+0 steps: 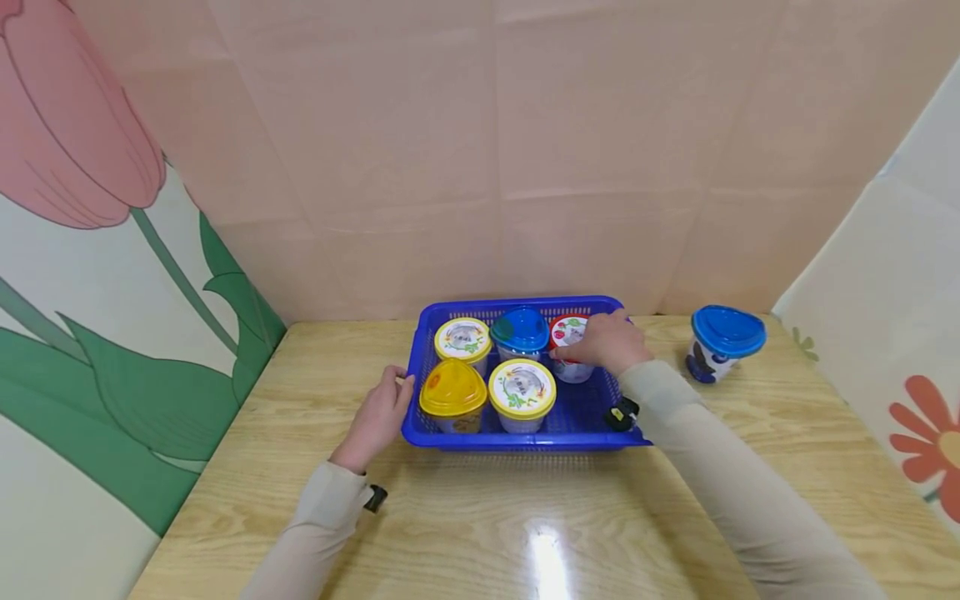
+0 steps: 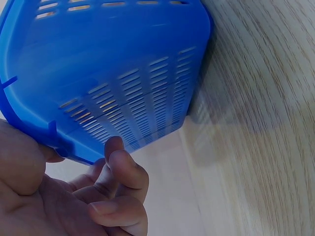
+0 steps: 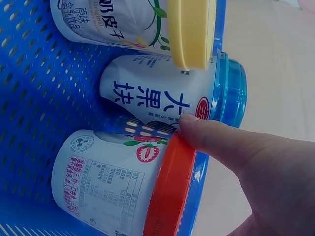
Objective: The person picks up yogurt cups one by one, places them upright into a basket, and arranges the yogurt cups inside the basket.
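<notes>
A blue plastic basket (image 1: 577,408) holds several yogurt cups. In the head view, my left hand (image 1: 378,417) is at its left side; the left wrist view shows the thumb at the rim and the fingers (image 2: 129,169) curled beneath it. Inside the basket at the back right, my right hand (image 1: 613,343) holds a red-lidded yogurt cup (image 3: 108,182) by its lid. Its thumb presses the lid edge in the right wrist view; the other fingers are hidden there. Beside that cup stands a blue-lidded cup (image 3: 152,91), and nearer the front sits a yellow-lidded cup (image 1: 522,392).
Another yellow-lidded cup (image 1: 462,340) is at the basket's back left, with a domed yellow-lidded cup (image 1: 453,392) in front of it. Outside, to the right, a blue-lidded cup (image 1: 723,337) stands on the wooden table (image 1: 465,533). A covered wall (image 1: 495,167) rises behind.
</notes>
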A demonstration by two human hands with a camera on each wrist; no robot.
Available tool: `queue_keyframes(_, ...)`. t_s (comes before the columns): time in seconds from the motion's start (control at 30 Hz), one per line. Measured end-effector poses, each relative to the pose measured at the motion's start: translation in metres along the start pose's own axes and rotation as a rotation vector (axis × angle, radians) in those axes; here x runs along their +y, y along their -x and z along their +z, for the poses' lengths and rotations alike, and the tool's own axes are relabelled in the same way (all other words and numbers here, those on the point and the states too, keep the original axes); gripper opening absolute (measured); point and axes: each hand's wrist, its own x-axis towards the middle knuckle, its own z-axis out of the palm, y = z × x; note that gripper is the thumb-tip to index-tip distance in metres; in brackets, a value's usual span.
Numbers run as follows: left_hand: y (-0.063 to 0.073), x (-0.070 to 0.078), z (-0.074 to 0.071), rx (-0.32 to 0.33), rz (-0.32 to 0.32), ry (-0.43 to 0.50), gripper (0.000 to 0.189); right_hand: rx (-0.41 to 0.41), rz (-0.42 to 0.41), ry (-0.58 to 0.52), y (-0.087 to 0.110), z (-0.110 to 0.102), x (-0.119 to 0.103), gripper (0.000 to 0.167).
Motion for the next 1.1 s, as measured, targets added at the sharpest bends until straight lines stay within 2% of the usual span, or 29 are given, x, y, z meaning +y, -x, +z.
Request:
queue_keyframes(0.57, 0.0, 0.001, 0.0, 0.0, -0.025, 0.007, 0.035, 0.048, -0.023, 0.002, 0.002, -0.001, 0.002, 0.095)
queue_keyframes(0.7, 0.0, 0.001, 0.0, -0.003, -0.024, 0.015, 0.035, 0.049, -0.048, -0.001, 0.005, -0.006, 0.004, 0.091)
queue_keyframes(0.9, 0.0, 0.001, 0.0, 0.001, -0.02, 0.014, 0.035, 0.011, -0.054, -0.068, 0.013, -0.019, 0.011, 0.078)
queue_keyframes(1.1, -0.001, -0.001, 0.001, -0.001, -0.012, 0.017, 0.034, 0.034, -0.047, -0.065, 0.017, -0.027, 0.023, 0.071)
